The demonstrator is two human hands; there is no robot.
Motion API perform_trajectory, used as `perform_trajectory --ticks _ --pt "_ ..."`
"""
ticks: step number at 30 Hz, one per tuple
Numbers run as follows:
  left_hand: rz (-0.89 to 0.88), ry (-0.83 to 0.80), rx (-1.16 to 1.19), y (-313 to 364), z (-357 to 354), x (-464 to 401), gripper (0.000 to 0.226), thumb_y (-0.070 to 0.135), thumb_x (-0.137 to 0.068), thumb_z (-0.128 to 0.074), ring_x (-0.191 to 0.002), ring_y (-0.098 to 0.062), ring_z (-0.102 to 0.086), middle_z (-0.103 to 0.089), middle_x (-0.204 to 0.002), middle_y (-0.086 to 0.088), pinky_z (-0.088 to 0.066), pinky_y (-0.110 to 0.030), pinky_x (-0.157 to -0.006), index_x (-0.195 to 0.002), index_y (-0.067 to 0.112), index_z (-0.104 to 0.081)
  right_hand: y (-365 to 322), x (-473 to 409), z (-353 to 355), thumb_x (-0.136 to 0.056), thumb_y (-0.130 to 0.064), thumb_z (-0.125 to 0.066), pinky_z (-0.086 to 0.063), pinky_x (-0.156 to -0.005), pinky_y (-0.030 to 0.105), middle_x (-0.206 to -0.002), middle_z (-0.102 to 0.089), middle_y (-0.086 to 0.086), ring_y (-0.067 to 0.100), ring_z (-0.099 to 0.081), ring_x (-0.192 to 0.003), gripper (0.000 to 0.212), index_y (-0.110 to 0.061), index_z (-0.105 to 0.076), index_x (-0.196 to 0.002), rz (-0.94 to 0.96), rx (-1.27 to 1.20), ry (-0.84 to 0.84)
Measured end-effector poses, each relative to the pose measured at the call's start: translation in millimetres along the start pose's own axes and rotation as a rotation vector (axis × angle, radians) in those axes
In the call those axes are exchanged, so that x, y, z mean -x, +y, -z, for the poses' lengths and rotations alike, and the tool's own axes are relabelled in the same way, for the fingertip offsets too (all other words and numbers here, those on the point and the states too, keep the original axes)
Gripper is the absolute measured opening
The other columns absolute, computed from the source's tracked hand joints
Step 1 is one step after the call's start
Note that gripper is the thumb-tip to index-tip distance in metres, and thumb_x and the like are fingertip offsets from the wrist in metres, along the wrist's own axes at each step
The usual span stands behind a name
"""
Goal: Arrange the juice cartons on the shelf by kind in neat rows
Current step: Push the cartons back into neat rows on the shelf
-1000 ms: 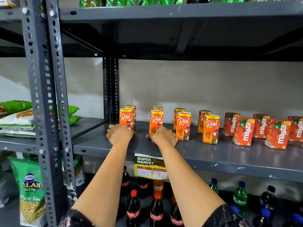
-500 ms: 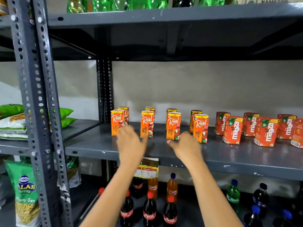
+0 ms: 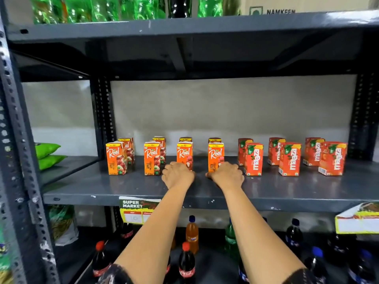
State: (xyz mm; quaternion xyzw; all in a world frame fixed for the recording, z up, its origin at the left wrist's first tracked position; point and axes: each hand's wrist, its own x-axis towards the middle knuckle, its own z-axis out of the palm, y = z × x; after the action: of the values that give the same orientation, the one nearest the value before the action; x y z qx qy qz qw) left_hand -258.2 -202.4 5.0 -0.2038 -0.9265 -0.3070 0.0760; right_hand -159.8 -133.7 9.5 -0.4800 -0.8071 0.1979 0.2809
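Nearest the camera, two bare forearms reach up from the bottom edge over cola bottles standing on the lowest level. A "SUPER MARKET" price tag hangs from the front lip of the grey shelf, partly hidden by the left forearm.

Both hands rest knuckles-up on the shelf board, fingers curled under. The left hand sits at the foot of the third front Real carton from the left, its knuckles covering the carton's lower edge; whether its grip has closed on the carton cannot be told, since the fingers are hidden behind the hand. The right hand lies the same way at the base of the litchi Real carton, just right of its lower corner, and its grip likewise cannot be told.

Left of the hands stand two apple Real cartons, upright and apart, each with another carton right behind it. The two cartons at the hands also have one behind each. Right of the right hand, the red Maaza cartons stand in three front-and-back pairs, slightly turned.

Farther left, green packets lie on the neighbouring rack. Above, green bottles line the top level
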Motion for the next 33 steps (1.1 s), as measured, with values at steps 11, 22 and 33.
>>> perform_trajectory --ticks 11,22,33 --pt "-0.017 0.028 -0.062 -0.3 1.5 7.1 0.074 0.048 -0.086 -0.06 -0.124 -0.032 -0.046 -0.047 -0.135 -0.019 -0.038 -0.038 -0.1 -0.135 -0.002 -0.037 3.3 -2.1 -0.5 -0.078 -0.051 -0.067 -0.038 -0.101 0.042 -0.133 -0.05 0.015 0.033 -0.047 -0.124 0.069 -0.01 -0.049 -0.131 0.018 0.012 -0.022" --pt "-0.073 0.107 -0.246 2.7 6.1 40.9 0.073 0.055 -0.089 -0.053 -0.118 -0.031 -0.048 -0.048 -0.129 -0.019 -0.04 -0.037 -0.096 -0.132 -0.004 -0.043 15.0 3.8 12.3 -0.073 -0.053 -0.071 -0.046 -0.096 0.039 -0.124 -0.057 0.014 0.03 -0.056 -0.114 0.069 -0.01 -0.054 -0.125 0.051 0.028 -0.117" --pt "-0.408 0.004 -0.122 113.7 -49.8 115.7 0.068 0.052 -0.089 -0.054 -0.114 -0.031 -0.054 -0.054 -0.124 -0.018 -0.044 -0.037 -0.09 -0.128 -0.004 -0.047 137.7 -23.7 106.8 -0.071 -0.052 -0.074 -0.032 -0.107 0.047 -0.143 -0.039 0.02 0.04 -0.036 -0.133 0.095 0.0 -0.03 -0.138 -0.22 -0.04 0.171"
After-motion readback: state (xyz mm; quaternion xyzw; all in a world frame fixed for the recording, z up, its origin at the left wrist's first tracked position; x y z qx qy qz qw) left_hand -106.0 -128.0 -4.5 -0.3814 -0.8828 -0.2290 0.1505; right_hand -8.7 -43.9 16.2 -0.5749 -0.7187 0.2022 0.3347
